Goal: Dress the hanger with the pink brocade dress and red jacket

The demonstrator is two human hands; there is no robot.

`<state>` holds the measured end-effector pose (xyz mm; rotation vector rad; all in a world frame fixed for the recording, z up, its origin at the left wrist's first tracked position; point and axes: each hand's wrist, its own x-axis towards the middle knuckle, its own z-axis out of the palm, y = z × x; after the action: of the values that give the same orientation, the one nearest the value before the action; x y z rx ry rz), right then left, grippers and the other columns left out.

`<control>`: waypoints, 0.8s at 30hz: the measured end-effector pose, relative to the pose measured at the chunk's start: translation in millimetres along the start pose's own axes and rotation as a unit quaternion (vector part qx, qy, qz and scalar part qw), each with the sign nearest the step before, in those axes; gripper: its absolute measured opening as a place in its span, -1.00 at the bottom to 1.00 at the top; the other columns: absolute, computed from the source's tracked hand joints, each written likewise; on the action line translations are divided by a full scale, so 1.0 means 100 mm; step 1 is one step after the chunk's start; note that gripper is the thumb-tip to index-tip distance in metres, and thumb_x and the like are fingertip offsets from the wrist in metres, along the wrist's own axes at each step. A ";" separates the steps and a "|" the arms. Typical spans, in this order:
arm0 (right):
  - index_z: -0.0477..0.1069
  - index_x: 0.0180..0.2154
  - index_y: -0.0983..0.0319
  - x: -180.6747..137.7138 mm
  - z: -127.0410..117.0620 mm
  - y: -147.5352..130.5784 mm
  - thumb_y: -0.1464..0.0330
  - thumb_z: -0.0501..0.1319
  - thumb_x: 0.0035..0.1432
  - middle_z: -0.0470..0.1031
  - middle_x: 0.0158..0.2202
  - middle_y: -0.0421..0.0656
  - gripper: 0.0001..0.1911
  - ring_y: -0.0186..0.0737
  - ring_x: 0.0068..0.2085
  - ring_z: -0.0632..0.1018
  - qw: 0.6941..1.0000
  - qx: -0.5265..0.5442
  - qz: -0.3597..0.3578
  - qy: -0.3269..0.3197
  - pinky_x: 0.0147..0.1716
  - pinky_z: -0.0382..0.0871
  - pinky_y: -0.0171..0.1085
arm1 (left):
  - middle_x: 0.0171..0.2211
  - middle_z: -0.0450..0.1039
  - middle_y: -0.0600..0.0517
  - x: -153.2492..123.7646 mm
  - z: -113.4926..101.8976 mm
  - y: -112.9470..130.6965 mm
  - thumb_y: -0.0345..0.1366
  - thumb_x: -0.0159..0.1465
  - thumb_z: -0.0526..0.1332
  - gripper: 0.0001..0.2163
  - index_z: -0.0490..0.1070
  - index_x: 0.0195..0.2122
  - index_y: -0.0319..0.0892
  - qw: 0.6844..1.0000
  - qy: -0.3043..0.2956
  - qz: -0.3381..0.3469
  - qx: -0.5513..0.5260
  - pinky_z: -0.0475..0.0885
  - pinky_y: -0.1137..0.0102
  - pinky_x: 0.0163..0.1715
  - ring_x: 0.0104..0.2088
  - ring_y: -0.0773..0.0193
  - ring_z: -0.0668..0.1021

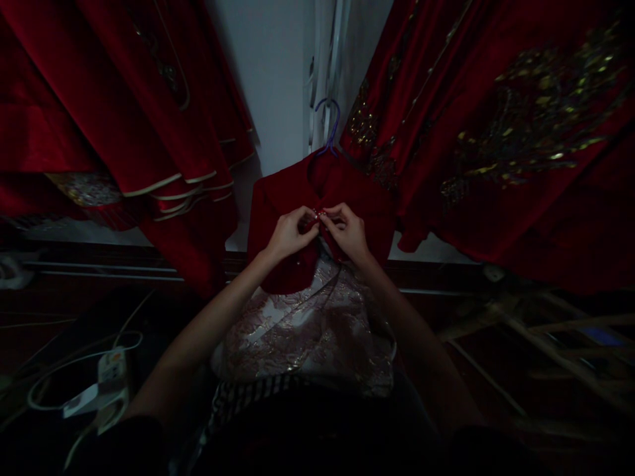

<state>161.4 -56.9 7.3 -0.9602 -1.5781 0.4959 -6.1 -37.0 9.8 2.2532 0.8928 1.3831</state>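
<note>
A small red velvet jacket (370,201) hangs on a purple hanger (331,125) in front of a white wall. My left hand (288,233) and my right hand (348,231) meet at the jacket's front opening, fingertips pinching the fabric edges together at the chest. Something small and shiny sits between the fingertips; what it is cannot be made out. Below the jacket hangs a pale brocade skirt (307,334) with a gold and pink pattern, spreading down between my forearms.
Red velvet garments with gold trim (163,132) hang at the left. An embroidered red robe (520,125) hangs at the right. A white power strip with cords (106,383) lies on the dark floor at lower left. Wooden slats (546,344) stand at lower right.
</note>
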 end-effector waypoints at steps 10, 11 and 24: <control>0.52 -0.08 0.13 -0.04 0.01 0.03 0.20 0.27 0.09 0.57 -0.08 -0.20 -0.66 -0.16 -0.13 0.60 0.999 0.032 0.017 0.034 0.01 0.48 -0.07 | -0.37 0.53 0.02 0.10 0.00 0.06 -0.29 0.16 0.19 -0.87 0.42 -0.30 -0.20 0.999 -0.026 -0.014 0.042 0.39 0.47 -0.34 -0.38 0.32 0.54; 0.52 -0.07 0.13 -0.03 -0.01 0.03 0.20 0.27 0.08 0.57 -0.08 -0.21 -0.64 -0.15 -0.13 0.61 0.999 0.032 0.020 0.028 0.01 0.48 -0.06 | -0.36 0.54 0.02 0.10 0.01 0.06 -0.29 0.16 0.19 -0.87 0.43 -0.29 -0.20 0.999 -0.027 -0.012 0.045 0.39 0.47 -0.34 -0.38 0.32 0.54; 0.51 -0.08 0.17 0.01 -0.04 0.13 0.21 0.32 0.00 0.60 -0.16 -0.16 -0.59 -0.15 -0.19 0.63 0.996 0.077 0.040 -0.007 -0.07 0.53 -0.07 | -0.38 0.53 0.03 0.12 -0.02 0.05 -0.32 0.18 0.15 -0.89 0.43 -0.31 -0.18 0.993 -0.066 0.032 0.093 0.32 0.47 -0.39 -0.43 0.33 0.52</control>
<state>169.6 -49.5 -1.0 -0.9060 -1.4947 0.6706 -2.2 -32.5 22.2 2.5005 0.9460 1.2038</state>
